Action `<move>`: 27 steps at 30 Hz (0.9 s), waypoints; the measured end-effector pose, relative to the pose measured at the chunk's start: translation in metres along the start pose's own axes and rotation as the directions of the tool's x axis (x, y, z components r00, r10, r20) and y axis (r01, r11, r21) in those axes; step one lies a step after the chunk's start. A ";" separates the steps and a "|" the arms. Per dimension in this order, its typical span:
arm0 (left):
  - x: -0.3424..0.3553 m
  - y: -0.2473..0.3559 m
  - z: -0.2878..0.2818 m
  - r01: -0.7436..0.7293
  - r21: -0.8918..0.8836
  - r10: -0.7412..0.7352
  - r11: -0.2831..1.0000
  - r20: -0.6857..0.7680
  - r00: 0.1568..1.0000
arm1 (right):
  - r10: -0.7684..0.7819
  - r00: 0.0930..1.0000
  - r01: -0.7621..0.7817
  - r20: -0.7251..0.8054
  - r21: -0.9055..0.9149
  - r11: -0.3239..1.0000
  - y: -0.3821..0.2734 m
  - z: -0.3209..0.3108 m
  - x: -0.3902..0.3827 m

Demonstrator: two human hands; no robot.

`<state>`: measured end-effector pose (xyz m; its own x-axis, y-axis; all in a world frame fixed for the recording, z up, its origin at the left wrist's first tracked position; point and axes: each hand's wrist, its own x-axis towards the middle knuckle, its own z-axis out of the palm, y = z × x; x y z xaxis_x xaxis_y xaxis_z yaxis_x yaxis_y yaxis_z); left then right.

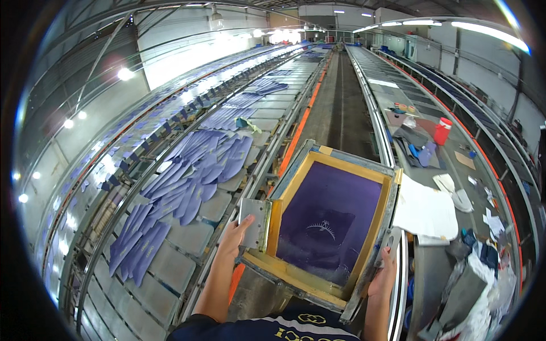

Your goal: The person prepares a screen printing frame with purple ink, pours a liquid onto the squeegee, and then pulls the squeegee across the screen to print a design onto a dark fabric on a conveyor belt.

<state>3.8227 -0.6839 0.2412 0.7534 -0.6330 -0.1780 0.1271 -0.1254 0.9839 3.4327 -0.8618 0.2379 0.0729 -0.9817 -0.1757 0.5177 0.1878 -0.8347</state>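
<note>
A screen printing frame (392,196) is held tilted in front of my body, between the two long table rows. Its mesh is dark purple with a pale curved design near the middle, and yellowish tape lines the inner edges. At its left side, my left hand (232,237) is closed on a metal plate (255,219), thumb on top. My right hand (385,274) grips a similar metal bracket (389,243) on the right side. The fingers beneath both plates are partly hidden.
Purple cut fabric pieces (196,162) lie overlapped on the left table (170,264). On the right table are a red jug (442,131), a white cloth (426,210), dark rags and plastic sheeting (480,278). An orange rail (300,128) edges the aisle (343,96).
</note>
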 end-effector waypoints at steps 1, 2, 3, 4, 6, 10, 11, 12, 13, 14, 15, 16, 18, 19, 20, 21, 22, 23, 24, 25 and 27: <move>0.020 0.011 0.010 0.002 0.003 -0.002 1.000 -0.024 1.000 | 0.029 1.000 -0.028 0.009 -0.018 0.999 0.002 0.015 0.029; 0.043 0.020 0.019 0.006 0.006 -0.006 1.000 -0.049 0.999 | 0.042 0.999 -0.042 0.017 -0.023 0.999 0.004 0.034 0.058; 0.070 0.025 0.022 0.001 -0.008 -0.002 1.000 -0.079 0.997 | 0.057 0.998 -0.056 0.026 -0.030 0.998 0.008 0.055 0.087; 0.088 0.028 0.021 -0.001 -0.012 0.000 1.000 -0.103 0.995 | 0.082 0.996 -0.080 0.036 -0.051 0.996 0.012 0.072 0.109; 0.133 0.042 0.029 -0.014 -0.034 0.009 0.999 -0.139 0.990 | 0.101 0.993 -0.095 0.068 -0.081 0.992 0.013 0.125 0.158; 0.224 0.038 0.042 -0.034 -0.173 -0.011 0.984 -0.249 0.969 | 0.114 0.980 -0.086 0.162 -0.172 0.981 0.050 0.196 0.270; 0.254 0.031 0.038 -0.022 -0.150 -0.017 0.988 -0.255 0.967 | 0.143 0.971 -0.113 0.189 -0.161 0.980 0.057 0.218 0.299; 0.288 0.029 0.040 0.003 -0.120 -0.034 0.993 -0.263 0.964 | 0.171 0.962 -0.140 0.214 -0.149 0.979 0.066 0.238 0.327; 0.328 0.048 0.047 -0.004 -0.082 -0.018 0.997 -0.258 0.966 | 0.133 0.951 -0.122 0.278 -0.056 0.991 0.072 0.257 0.367; 0.363 0.063 0.054 0.021 -0.046 -0.031 0.999 -0.251 0.968 | 0.106 0.960 -0.086 0.259 -0.086 0.993 0.066 0.293 0.390; 0.391 0.074 0.072 0.048 -0.082 -0.070 0.995 -0.292 0.954 | 0.131 0.955 -0.120 0.267 -0.058 0.991 0.077 0.306 0.424; 0.425 0.068 0.073 0.053 -0.114 -0.083 0.992 -0.279 0.957 | 0.191 0.948 -0.177 0.255 -0.078 0.981 0.097 0.316 0.452; 0.487 0.074 0.088 0.005 -0.145 -0.040 0.989 -0.235 0.971 | 0.161 0.963 -0.129 0.218 -0.152 0.980 0.085 0.354 0.484; 0.533 0.090 0.104 -0.027 -0.168 -0.013 0.985 -0.231 0.973 | 0.094 0.970 -0.065 0.223 -0.131 0.989 0.071 0.384 0.516; 0.570 0.095 0.116 -0.013 -0.140 -0.017 0.990 -0.213 0.977 | 0.072 0.974 -0.043 0.213 -0.138 0.989 0.069 0.398 0.541; 0.608 0.103 0.130 -0.001 -0.110 -0.020 0.994 -0.192 0.981 | 0.049 0.979 -0.020 0.200 -0.146 0.989 0.067 0.409 0.569; 0.636 0.108 0.140 0.028 -0.068 -0.039 0.997 -0.166 0.985 | 0.041 0.984 -0.013 0.171 -0.158 0.987 0.070 0.409 0.588; 0.660 0.136 0.163 0.091 -0.011 -0.091 0.996 -0.142 0.986 | 0.020 0.987 0.000 0.158 -0.123 0.992 0.080 0.404 0.621; 0.695 0.141 0.174 0.073 -0.037 -0.077 0.997 -0.140 0.987 | 0.021 0.990 -0.007 0.140 -0.100 0.995 0.083 0.414 0.642; 0.729 0.140 0.186 0.071 -0.060 -0.079 0.996 -0.135 0.988 | 0.031 0.994 -0.021 0.109 -0.087 0.996 0.085 0.424 0.663; 0.797 0.167 0.232 0.070 0.013 -0.069 0.997 -0.060 0.996 | -0.004 1.000 0.005 0.008 -0.115 0.993 0.088 0.444 0.722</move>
<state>4.2945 -1.3862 0.2608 0.7801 -0.5760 -0.2444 0.1709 -0.1796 0.9688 3.9092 -1.5675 0.2691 0.0776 -0.9827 -0.1683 0.4165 0.1853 -0.8900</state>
